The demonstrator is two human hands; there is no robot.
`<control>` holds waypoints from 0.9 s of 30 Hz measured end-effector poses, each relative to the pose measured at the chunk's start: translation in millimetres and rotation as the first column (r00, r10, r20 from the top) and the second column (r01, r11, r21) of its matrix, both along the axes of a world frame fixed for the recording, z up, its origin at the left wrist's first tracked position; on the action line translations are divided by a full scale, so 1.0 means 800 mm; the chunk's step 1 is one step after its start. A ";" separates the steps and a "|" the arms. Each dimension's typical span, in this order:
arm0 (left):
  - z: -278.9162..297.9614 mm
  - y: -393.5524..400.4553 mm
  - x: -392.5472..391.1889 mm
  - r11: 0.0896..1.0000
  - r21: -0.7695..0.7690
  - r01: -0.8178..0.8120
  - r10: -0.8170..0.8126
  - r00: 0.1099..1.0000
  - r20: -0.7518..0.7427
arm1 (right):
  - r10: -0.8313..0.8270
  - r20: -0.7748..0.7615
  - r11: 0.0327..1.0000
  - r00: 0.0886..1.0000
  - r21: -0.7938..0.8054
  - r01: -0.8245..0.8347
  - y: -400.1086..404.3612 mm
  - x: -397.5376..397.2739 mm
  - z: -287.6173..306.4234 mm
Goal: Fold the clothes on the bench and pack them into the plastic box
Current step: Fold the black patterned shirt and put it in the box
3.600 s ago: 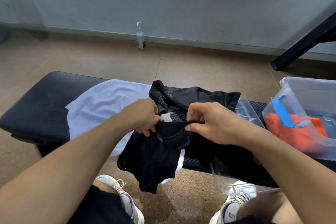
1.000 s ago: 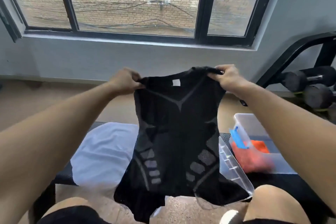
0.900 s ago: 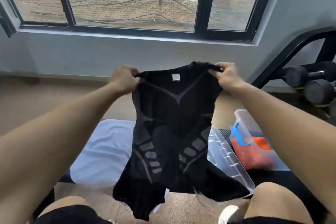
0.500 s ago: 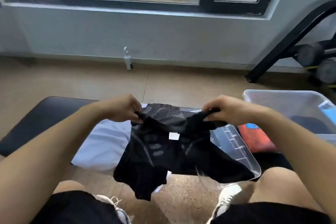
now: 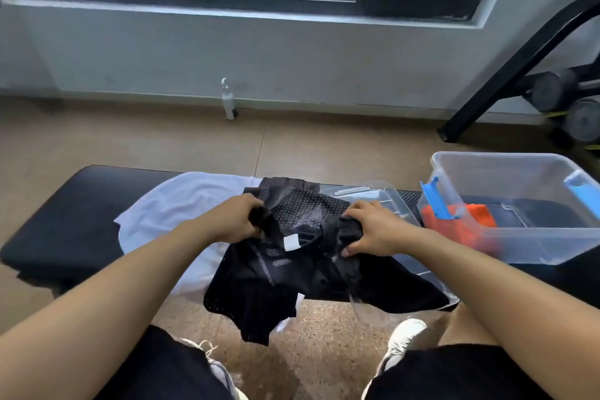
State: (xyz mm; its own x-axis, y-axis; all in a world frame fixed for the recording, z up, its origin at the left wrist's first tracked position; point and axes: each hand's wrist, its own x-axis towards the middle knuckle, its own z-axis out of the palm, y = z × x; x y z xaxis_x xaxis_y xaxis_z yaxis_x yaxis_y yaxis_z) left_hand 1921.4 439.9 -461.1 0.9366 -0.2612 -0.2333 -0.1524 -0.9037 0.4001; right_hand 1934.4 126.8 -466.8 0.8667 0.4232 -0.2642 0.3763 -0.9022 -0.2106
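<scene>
A black mesh top (image 5: pixel 292 273) with grey patches and a white label lies crumpled on the black bench (image 5: pixel 58 224), its lower part hanging over the near edge. My left hand (image 5: pixel 238 221) grips one shoulder of it. My right hand (image 5: pixel 368 229) grips the other shoulder, pressing it down. A white garment (image 5: pixel 172 214) lies spread on the bench under and left of the black top. The clear plastic box (image 5: pixel 506 201) with blue latches stands on the bench at the right and holds an orange garment (image 5: pixel 454 227).
The box's clear lid (image 5: pixel 383 201) lies on the bench under the black top, next to the box. A small white bottle (image 5: pixel 229 104) stands by the wall. A black rack (image 5: pixel 506 58) with dumbbells is at the far right. My knees and shoes show below.
I held the black top up high by its shoulders a second ago. Both hands have since brought it down onto the bench, and the view has tilted down.
</scene>
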 end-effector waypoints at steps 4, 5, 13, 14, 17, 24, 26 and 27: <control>-0.014 -0.013 -0.012 0.992 0.126 0.028 -0.039 0.996 0.084 | -0.011 0.130 0.997 0.991 0.077 0.001 -0.003 -0.002 -0.012; -0.012 -0.015 -0.016 0.992 0.129 0.008 -0.023 0.993 0.112 | -0.016 0.155 0.994 0.988 0.107 -0.001 -0.003 -0.005 -0.012; 0.084 0.003 -0.030 0.958 -0.264 -0.110 0.148 0.981 0.128 | -0.141 -0.034 0.681 0.989 0.722 0.122 -0.001 -0.027 0.065; 0.103 0.008 -0.032 0.931 -0.346 -0.119 0.151 0.986 0.066 | -0.118 -0.155 0.572 0.981 0.797 0.195 0.002 -0.032 0.081; 0.154 0.023 -0.044 0.829 -0.541 -0.145 0.064 0.984 -0.167 | 0.112 -0.510 0.299 0.853 0.836 0.461 0.006 -0.049 0.125; 0.204 0.050 -0.041 0.764 -0.618 -0.185 0.105 0.981 -0.164 | 0.171 -0.630 0.637 0.758 0.658 0.403 -0.005 -0.046 0.181; 0.197 0.054 -0.019 0.797 -0.560 -0.227 0.249 0.968 -0.038 | 0.007 -0.446 0.710 0.895 0.632 0.310 -0.001 -0.028 0.181; 0.193 0.054 -0.008 0.785 -0.562 -0.259 0.304 0.953 -0.015 | -0.073 -0.351 0.715 0.933 0.634 0.295 0.001 -0.017 0.181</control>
